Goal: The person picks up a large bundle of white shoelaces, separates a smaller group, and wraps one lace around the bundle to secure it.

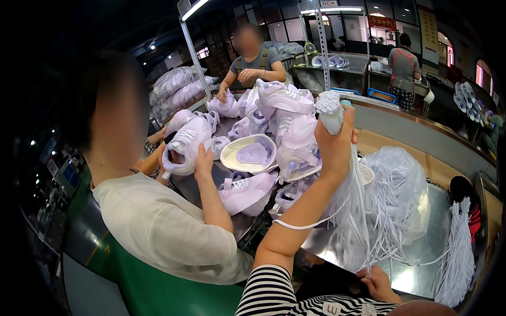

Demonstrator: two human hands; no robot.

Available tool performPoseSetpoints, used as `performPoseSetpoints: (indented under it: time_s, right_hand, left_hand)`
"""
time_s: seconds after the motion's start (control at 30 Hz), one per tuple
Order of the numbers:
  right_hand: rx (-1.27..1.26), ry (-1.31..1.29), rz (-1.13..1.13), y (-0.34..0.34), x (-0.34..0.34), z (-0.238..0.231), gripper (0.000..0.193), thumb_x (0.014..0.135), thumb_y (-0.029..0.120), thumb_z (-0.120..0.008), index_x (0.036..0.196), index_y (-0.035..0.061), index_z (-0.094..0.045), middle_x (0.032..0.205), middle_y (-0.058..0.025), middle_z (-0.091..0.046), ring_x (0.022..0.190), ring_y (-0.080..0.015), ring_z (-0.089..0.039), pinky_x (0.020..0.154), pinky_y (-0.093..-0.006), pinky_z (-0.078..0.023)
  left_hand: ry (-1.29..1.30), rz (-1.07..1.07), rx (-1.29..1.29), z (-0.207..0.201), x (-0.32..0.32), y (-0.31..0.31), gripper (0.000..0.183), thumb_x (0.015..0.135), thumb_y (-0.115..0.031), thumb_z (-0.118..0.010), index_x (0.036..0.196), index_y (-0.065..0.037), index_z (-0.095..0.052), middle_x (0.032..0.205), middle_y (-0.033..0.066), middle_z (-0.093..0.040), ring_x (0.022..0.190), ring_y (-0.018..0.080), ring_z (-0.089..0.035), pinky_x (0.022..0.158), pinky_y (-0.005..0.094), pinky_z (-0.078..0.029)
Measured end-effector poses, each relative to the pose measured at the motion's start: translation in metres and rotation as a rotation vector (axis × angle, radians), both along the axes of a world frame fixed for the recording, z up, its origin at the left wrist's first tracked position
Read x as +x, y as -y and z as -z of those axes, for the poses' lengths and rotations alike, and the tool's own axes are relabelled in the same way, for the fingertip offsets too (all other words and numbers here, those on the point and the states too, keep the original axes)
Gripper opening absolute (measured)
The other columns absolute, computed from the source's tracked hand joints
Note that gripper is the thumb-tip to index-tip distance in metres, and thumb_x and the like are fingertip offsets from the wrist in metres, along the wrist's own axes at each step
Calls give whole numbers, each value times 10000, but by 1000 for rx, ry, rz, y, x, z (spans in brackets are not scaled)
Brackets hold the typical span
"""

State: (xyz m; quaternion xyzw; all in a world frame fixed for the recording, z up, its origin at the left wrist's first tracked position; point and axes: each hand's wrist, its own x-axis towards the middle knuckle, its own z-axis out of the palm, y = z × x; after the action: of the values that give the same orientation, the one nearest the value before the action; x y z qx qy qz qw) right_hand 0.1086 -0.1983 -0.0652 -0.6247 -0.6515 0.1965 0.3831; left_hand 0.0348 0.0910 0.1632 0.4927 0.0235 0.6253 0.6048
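Note:
My left hand (336,141), raised over the metal table (332,245), is closed around a bundle of white shoelaces (330,113). The bundle's gathered ends stick up above the fist, and the long strands hang down to the table. One loose lace loops across my left forearm. Low at the table's near edge, my right hand (377,285) has its fingers closed on the lower strands; exactly how many it grips is hidden. Just left of my raised arm, lavender sneakers (295,131) are heaped on the table.
A clear plastic bag (403,179) of laces lies right of the hanging strands, with another lace bundle (456,253) at the far right. Close on my left, a person in a white shirt (174,231) holds a lavender sneaker (187,145). Another person (255,66) handles shoes across the table.

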Motion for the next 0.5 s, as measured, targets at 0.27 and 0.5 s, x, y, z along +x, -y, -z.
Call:
performPoseSetpoints:
  time_s: [0.27, 0.5]
  right_hand:
    - [-61, -134, 234, 3, 21, -1, 123, 838, 21, -582, 934, 16, -658, 842, -133, -640, 778, -286, -603, 714, -343, -458]
    - [33, -132, 347, -2, 38, -13, 227, 814, -1, -580, 1038, -1, -618, 860, -131, -634, 787, -252, -605, 718, -321, -462]
  left_hand:
    - [9, -11, 74, -2, -3, 12, 182, 907, -167, -630, 984, -39, -528, 694, -5, -532, 542, 49, -475, 493, 204, -391]
    - [-102, 18, 91, 9, 1, 22, 178, 907, -136, -623, 1026, -38, -535, 658, 22, -555, 532, 63, -486, 489, 209, -381]
